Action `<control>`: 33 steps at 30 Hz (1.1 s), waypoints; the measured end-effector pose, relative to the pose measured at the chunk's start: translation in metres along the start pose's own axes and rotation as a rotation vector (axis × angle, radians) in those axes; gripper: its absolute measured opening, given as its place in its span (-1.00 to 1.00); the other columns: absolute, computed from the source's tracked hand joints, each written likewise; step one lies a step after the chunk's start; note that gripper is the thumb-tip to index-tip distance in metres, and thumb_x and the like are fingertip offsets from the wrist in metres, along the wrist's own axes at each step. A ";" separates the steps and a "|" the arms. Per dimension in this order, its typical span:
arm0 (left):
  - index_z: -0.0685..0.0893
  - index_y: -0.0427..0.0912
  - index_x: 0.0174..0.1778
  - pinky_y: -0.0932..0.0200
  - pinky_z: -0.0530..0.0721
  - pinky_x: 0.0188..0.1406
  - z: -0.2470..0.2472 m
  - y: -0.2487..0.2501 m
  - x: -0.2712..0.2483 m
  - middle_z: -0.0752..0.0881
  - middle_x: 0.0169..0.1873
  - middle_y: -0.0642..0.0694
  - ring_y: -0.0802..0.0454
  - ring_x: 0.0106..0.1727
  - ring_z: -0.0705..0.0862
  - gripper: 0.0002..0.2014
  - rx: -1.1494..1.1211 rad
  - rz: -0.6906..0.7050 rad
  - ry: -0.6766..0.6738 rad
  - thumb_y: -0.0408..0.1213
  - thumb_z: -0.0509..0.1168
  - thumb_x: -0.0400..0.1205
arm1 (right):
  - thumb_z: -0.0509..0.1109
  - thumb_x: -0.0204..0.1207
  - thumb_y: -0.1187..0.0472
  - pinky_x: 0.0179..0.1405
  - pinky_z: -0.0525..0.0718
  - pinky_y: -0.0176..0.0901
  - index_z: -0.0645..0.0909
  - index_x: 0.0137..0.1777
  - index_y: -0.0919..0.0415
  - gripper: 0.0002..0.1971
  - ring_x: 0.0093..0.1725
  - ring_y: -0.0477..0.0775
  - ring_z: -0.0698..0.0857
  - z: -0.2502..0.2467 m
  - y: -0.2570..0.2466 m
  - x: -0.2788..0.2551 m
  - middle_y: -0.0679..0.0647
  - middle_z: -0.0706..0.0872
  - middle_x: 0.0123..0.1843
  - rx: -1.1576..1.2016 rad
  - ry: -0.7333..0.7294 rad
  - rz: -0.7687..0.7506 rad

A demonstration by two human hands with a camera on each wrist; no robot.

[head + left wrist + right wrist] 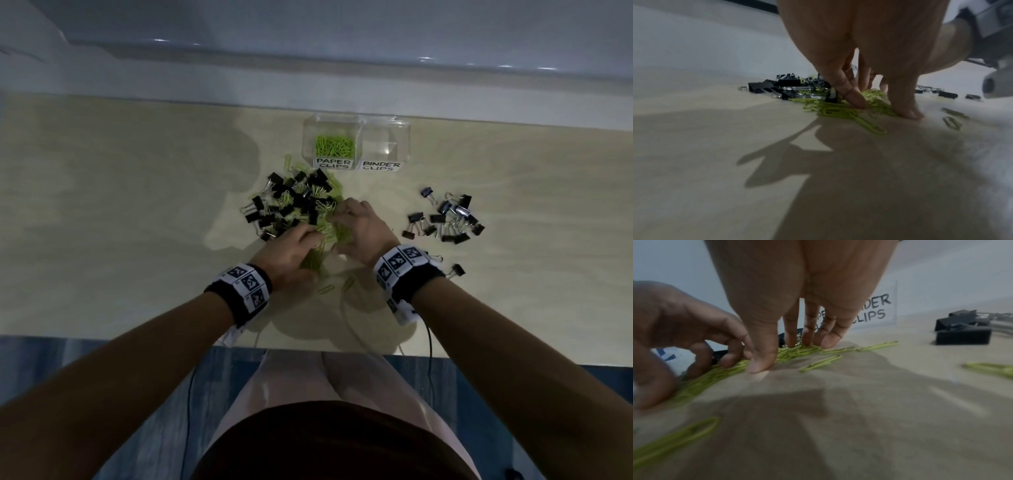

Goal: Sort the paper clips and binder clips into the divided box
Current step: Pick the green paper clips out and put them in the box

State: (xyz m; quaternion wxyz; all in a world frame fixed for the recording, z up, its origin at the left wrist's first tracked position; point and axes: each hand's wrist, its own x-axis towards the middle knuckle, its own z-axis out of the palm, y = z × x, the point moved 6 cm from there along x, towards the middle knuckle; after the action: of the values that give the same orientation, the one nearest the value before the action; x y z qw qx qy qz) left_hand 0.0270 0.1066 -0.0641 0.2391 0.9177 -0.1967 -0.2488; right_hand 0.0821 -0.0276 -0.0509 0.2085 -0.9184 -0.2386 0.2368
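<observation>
A clear divided box point(356, 120) stands at the back. Its "PAPER CLIPS" side holds green paper clips point(334, 144); the "BINDER CLIPS" side point(385, 142) shows nothing inside. A mixed pile of black binder clips point(287, 205) and green paper clips point(329, 233) lies before it. My left hand point(308, 240) point(884, 108) and right hand point(339, 219) point(789, 355) both reach down, fingertips resting on the green clips on the table. Thumb and fingers of each hand stand apart around the clips. I see nothing lifted.
A separate heap of black binder clips point(445, 219) lies to the right, with two stray ones point(457, 270) near my right wrist. Loose paper clips point(347, 282) lie toward the near edge. Cables hang over the table's front edge point(137, 337).
</observation>
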 end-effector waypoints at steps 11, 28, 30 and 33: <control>0.59 -0.33 0.20 -0.12 0.61 0.03 -0.025 0.022 0.030 0.57 0.11 -0.24 -0.22 0.07 0.60 -0.73 0.143 -0.079 0.017 -0.29 0.16 0.66 | 0.41 0.31 0.44 -0.16 0.71 0.09 0.73 -0.09 0.29 -0.81 -0.17 0.30 0.69 -0.009 0.008 -0.011 0.23 0.68 -0.10 0.115 0.191 -0.003; 0.71 -0.21 -0.03 0.41 0.62 -0.13 -0.118 0.015 0.065 0.74 -0.14 -0.01 0.19 -0.21 0.68 -0.89 -0.388 -0.204 0.373 -0.32 0.36 0.56 | 0.53 0.34 0.39 -0.17 0.79 -0.15 0.72 -0.23 0.25 -0.94 -0.24 -0.01 0.79 -0.114 0.025 0.035 0.05 0.80 -0.26 0.741 0.481 0.332; 0.73 -0.24 -0.05 0.28 0.69 -0.05 -0.144 0.013 0.083 0.77 -0.12 -0.07 0.09 -0.18 0.72 -0.89 -0.376 -0.226 0.459 -0.32 0.37 0.56 | 0.54 0.34 0.36 -0.20 0.78 -0.24 0.73 -0.21 0.18 -0.91 -0.24 -0.06 0.78 -0.129 0.024 0.056 0.00 0.79 -0.25 0.676 0.522 0.357; 0.76 -0.26 -0.08 0.11 0.74 0.02 -0.166 0.011 0.107 0.79 -0.13 -0.14 0.00 -0.15 0.74 -0.89 -0.315 -0.283 0.490 -0.34 0.37 0.53 | 0.58 0.33 0.26 -0.16 0.74 -0.30 0.75 -0.09 0.13 -0.85 -0.21 -0.12 0.74 -0.139 0.022 0.077 -0.01 0.80 -0.16 0.585 0.530 0.415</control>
State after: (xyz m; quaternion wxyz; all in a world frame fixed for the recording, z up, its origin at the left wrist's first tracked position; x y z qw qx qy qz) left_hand 0.2016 0.1032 0.0294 0.3814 0.9203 0.0371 -0.0784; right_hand 0.2235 -0.0409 0.0235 0.4617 -0.8781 0.0897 0.0876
